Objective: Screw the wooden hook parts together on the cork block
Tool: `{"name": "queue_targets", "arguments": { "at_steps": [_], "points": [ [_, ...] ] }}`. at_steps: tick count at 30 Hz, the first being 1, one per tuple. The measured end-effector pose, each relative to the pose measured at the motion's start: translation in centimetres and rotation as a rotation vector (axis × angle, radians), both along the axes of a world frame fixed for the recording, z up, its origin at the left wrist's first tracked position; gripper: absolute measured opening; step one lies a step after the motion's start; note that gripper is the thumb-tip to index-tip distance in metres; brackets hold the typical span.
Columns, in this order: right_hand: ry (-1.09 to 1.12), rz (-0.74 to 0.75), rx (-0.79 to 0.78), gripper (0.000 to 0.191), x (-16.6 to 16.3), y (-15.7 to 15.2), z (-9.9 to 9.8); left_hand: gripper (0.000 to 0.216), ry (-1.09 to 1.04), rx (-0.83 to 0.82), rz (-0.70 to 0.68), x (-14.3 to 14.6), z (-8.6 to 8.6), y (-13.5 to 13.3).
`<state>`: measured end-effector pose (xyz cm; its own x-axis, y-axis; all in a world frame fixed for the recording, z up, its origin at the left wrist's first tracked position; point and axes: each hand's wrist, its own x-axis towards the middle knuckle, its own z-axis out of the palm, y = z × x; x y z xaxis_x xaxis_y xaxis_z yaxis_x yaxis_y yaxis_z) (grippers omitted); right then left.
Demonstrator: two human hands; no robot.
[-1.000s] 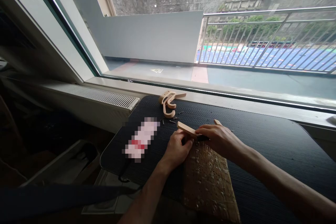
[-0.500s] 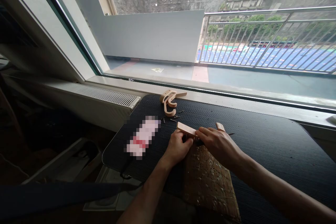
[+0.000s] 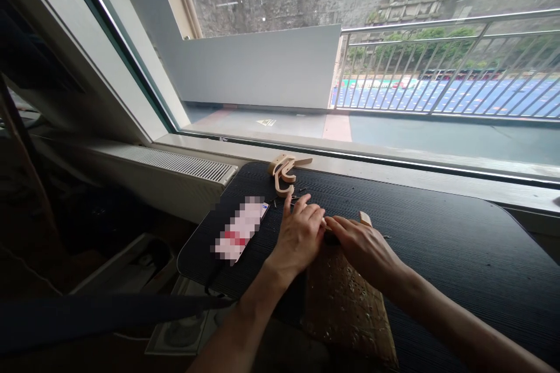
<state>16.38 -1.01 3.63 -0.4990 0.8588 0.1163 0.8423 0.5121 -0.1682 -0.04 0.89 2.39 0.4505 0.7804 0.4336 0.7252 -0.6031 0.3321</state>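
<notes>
My left hand (image 3: pixel 301 233) lies on the black ribbed table (image 3: pixel 437 227), fingers stretched forward and flat over a pale wooden strip that it now covers. Right beside it my right hand (image 3: pixel 361 247) is curled at the far end of a brown cork board (image 3: pixel 345 303); its fingertips press on the same hidden strip. Just behind the right hand a short wooden end (image 3: pixel 365 218) sticks out. A few small dark screws (image 3: pixel 294 198) lie ahead of the left fingers.
Curved wooden hook pieces (image 3: pixel 284 175) lie at the table's far edge by the window sill (image 3: pixel 394 166). A blurred white and red packet (image 3: pixel 240 228) lies left of my hands. A radiator grille (image 3: pixel 175 160) runs along the left, with dim clutter below.
My left hand has opened from a curled grip and slid forward, flat over the wooden strip, which no longer shows. The right hand stays in place. The view shifted slightly.
</notes>
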Motion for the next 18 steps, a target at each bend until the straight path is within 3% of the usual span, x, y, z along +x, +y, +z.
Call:
{"name": "queue_targets", "arguments": {
  "at_steps": [6,10,15,18],
  "points": [
    [0.059,-0.024,-0.017,0.035,0.9,-0.3,0.0,0.022,0.078,-0.011,0.006,0.3,-0.5,0.3],
    [0.083,-0.034,-0.036,0.031,1.1,-0.2,0.4,0.021,0.093,-0.021,-0.008,0.5,-0.3,0.3],
    [0.030,-0.150,-0.001,0.017,0.2,0.8,0.3,0.021,0.088,-0.048,-0.054,0.4,-0.3,0.7],
    [0.023,-0.163,0.015,0.020,-0.2,1.1,0.3,0.021,0.110,-0.050,-0.072,0.0,-0.1,1.0]
  ]
}}
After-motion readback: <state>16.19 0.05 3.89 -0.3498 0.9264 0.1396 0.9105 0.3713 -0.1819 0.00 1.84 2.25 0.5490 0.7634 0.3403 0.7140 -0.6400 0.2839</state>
